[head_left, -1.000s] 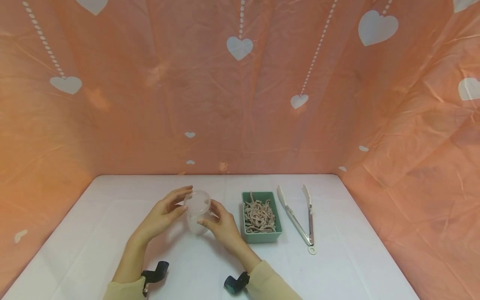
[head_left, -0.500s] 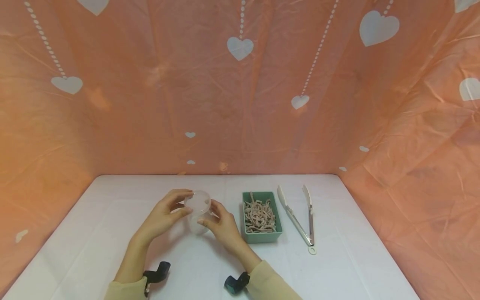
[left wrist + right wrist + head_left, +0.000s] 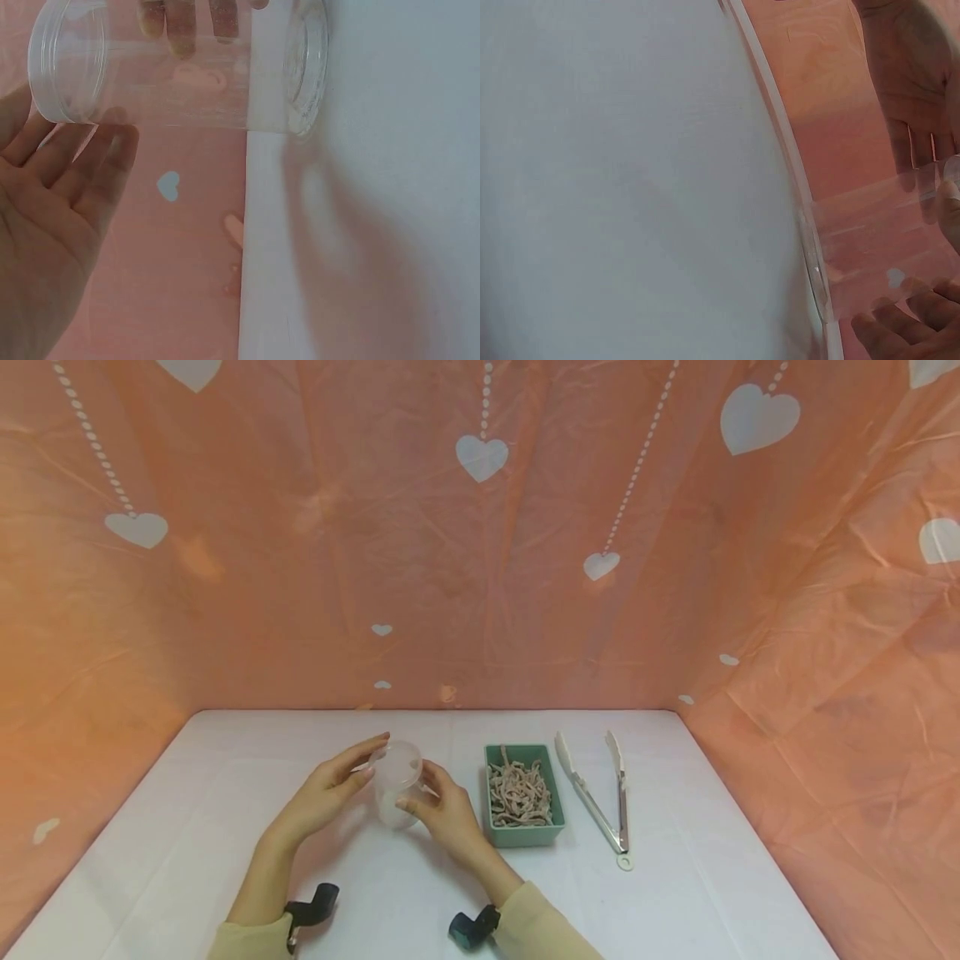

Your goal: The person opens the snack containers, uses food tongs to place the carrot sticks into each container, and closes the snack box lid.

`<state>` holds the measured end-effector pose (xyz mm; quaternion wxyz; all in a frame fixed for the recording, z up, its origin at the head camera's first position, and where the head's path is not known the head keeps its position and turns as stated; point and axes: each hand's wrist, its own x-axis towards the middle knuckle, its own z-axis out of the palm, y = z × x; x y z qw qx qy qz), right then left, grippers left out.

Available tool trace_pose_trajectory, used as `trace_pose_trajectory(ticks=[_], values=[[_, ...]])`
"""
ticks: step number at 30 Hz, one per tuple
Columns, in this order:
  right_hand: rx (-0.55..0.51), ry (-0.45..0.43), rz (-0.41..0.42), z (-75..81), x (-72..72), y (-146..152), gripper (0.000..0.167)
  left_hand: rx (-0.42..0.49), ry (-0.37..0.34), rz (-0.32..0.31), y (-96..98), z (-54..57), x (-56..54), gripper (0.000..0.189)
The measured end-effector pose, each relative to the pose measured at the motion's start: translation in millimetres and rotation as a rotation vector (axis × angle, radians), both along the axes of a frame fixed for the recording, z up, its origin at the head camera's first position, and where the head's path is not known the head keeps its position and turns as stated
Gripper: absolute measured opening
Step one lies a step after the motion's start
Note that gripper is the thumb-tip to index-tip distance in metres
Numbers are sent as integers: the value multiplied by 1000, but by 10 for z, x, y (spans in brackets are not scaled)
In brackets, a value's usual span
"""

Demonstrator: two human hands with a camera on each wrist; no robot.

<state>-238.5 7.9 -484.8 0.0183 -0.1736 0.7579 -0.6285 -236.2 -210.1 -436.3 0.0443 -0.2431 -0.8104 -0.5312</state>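
Observation:
A clear plastic jar stands upright, left of the table's middle, with a clear round lid on top. My right hand grips the jar's body from the right, thumb in front and fingers round the far side. At the lid's left edge is my left hand, its fingers loosely spread and fairly straight, the thumb near the rim. In the left wrist view, the jar shows its ridged lid, with the left fingers beside it. The right wrist view catches the jar at its edge.
Right of the hands sits a green rectangular tub full of greyish-brown strips. Metal tongs with pale tips lie spread beyond it. A white cloth covers the table, and an orange curtain with hearts surrounds it at back and sides.
My left fingers closed in on the lid half a second ago and have since spread and loosened from it. The right hand keeps its hold on the jar, which stays in place.

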Motion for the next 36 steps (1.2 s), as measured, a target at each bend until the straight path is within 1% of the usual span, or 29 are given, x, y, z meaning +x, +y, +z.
trace_pose_trajectory(ticks=[2, 4, 11, 16, 18, 20, 23, 26, 28, 29, 32, 35, 36], values=[[-5, -1, 4, 3, 9, -2, 64, -24, -5, 5, -9, -2, 3, 44], [-11, 0, 6, 4, 11, -5, 64, -25, 1, 10, -10, -6, 6, 42], [-24, -10, 9, -3, 6, -7, 64, 6, 48, 22, -1, -21, 10, 40], [-12, -5, 7, 12, -33, -16, 64, 24, 44, 61, 9, -19, -29, 46], [4, 5, 8, 18, -54, -21, 64, 36, 42, 65, 1, -18, -49, 49], [12, 19, 9, 31, -74, -23, 63, 44, 45, 48, -16, -16, -69, 51], [20, 29, 10, 48, -90, -12, 62, 35, 45, -8, -42, -9, -83, 53], [16, 33, 14, 53, -88, -3, 62, 22, 30, -62, -62, -8, -76, 52], [13, 32, 18, 46, -78, 1, 63, 21, 27, -80, -67, -11, -62, 50], [13, 33, 20, 40, -73, 3, 63, 23, 37, -83, -66, -17, -60, 49], [12, 29, 19, 26, -55, 12, 63, 16, 69, -60, -43, -29, -55, 48], [15, 21, 14, 8, -42, 21, 63, 3, 100, -13, -1, -34, -50, 50], [15, 19, 13, 6, -38, 23, 63, -4, 100, 7, 14, -30, -45, 51]])
